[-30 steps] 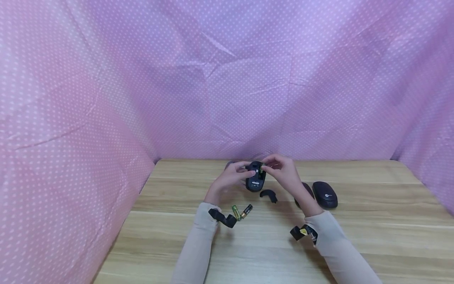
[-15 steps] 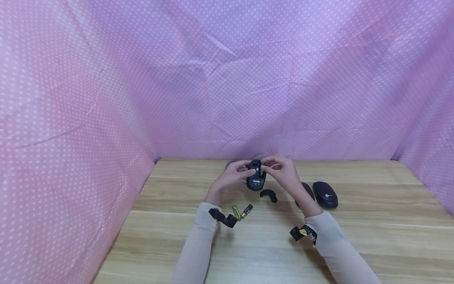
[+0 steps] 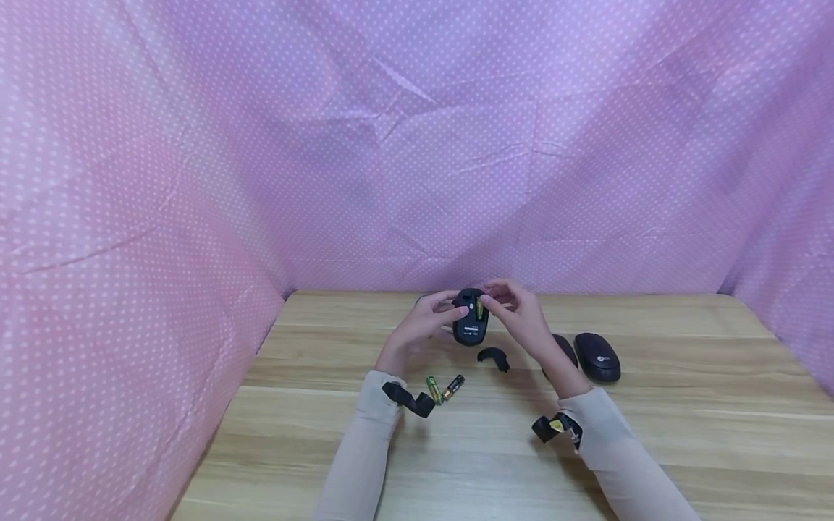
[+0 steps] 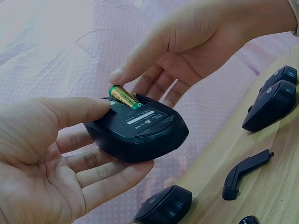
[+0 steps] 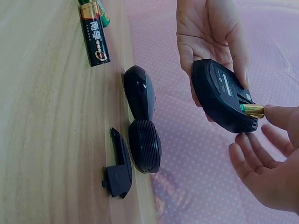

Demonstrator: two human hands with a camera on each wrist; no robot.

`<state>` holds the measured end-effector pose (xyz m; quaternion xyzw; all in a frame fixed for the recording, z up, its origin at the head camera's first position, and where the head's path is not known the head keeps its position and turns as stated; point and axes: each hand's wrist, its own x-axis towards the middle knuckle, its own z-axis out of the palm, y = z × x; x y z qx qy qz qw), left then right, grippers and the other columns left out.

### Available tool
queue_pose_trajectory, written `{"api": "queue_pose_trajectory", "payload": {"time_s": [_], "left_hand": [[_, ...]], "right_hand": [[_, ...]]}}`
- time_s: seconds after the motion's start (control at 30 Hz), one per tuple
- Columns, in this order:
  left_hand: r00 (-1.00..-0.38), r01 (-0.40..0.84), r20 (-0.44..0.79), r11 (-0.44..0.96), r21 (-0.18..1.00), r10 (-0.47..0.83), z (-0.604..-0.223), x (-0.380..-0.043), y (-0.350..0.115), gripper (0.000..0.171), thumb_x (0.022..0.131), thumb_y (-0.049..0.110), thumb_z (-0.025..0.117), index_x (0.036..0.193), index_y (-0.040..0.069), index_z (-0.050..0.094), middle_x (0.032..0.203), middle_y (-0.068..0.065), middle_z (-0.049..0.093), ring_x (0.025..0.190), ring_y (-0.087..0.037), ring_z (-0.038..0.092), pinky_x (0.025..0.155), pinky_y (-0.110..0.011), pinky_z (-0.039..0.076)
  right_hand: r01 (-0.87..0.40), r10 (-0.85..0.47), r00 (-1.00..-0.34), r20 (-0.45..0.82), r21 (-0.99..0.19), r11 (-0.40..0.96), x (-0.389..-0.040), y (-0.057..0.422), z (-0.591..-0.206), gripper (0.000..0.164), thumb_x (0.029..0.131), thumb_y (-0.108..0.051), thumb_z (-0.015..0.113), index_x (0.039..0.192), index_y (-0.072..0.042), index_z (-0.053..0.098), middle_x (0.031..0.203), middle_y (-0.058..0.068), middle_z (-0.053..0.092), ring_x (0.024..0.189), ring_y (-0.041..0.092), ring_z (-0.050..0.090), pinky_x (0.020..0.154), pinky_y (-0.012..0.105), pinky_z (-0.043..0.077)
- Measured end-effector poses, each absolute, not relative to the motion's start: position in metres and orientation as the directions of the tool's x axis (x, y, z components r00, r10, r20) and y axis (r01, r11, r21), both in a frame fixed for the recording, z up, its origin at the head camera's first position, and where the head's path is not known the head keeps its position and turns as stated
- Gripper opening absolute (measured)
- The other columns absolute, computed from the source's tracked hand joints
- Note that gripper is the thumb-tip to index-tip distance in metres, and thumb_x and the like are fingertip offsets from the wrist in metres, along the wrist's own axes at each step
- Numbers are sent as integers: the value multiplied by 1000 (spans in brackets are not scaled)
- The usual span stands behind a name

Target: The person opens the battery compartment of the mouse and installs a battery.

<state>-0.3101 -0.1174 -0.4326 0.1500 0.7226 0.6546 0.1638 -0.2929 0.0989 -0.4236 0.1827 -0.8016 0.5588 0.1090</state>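
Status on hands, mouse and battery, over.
Left hand holds upturned mouse. Right hand: thumb touching battery, tilted, partway in. Cover off, on table. No obstruction visible.

a cloth-walled booth — pink dotted fabric (image 3: 456, 145), wooden tabletop (image 3: 476, 463)

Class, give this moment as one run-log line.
left hand: holds mouse, underside showing | right hand: touches battery, partly inside mouse | cover: off mouse, lying on table
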Motion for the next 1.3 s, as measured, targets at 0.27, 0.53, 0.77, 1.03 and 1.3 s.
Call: {"api": "queue_pose_trajectory", "payload": {"time_s": [0.27, 0.53, 0.77, 1.03, 1.3], "left_hand": [[-907, 38, -15, 117, 992, 421, -432, -310, -118, 48, 100, 24, 66, 146, 12, 54, 137, -18, 65, 110, -24, 70, 87, -37, 62], [-907, 39, -8, 102, 994, 421, -431, -310, -118, 47, 101, 23, 65, 145, 13, 55, 138, -18, 64, 115, -26, 69, 85, -37, 63], [-905, 39, -8, 103, 994, 425, -431, -309, -117, 46, 101, 22, 65, 145, 13, 55, 140, -17, 62, 119, -27, 67, 86, -37, 62], [-898, 31, -17, 103, 994, 439, -430, -309, -115, 48, 100, 22, 66, 146, 13, 55, 140, -17, 63, 117, -24, 67, 87, -35, 61], [-895, 30, -23, 112, 993, 445, -429, -308, -115, 50, 101, 22, 65, 148, 12, 53, 143, -18, 61, 123, -29, 65, 94, -45, 60]], "right_hand": [[-256, -254, -948, 190, -931, 260, -295, 101, -425, 45, 106, -31, 57, 139, 1, 59, 132, 23, 65, 115, 32, 65, 94, 51, 59], [-235, -252, -952, 172, -941, 245, -294, 101, -424, 45, 106, -30, 56, 138, 2, 60, 133, 25, 64, 112, 32, 67, 96, 52, 58], [-248, -240, -952, 190, -938, 242, -293, 100, -423, 42, 106, -25, 57, 135, 4, 61, 130, 25, 65, 103, 17, 68, 92, 51, 59], [-230, -210, -961, 179, -941, 249, -294, 100, -424, 39, 105, -22, 58, 131, 7, 62, 126, 27, 66, 95, 10, 66, 86, 40, 62], [-215, -201, -966, 165, -941, 260, -293, 99, -423, 39, 105, -23, 58, 131, 7, 62, 123, 27, 67, 94, 12, 66, 84, 35, 63]]}}
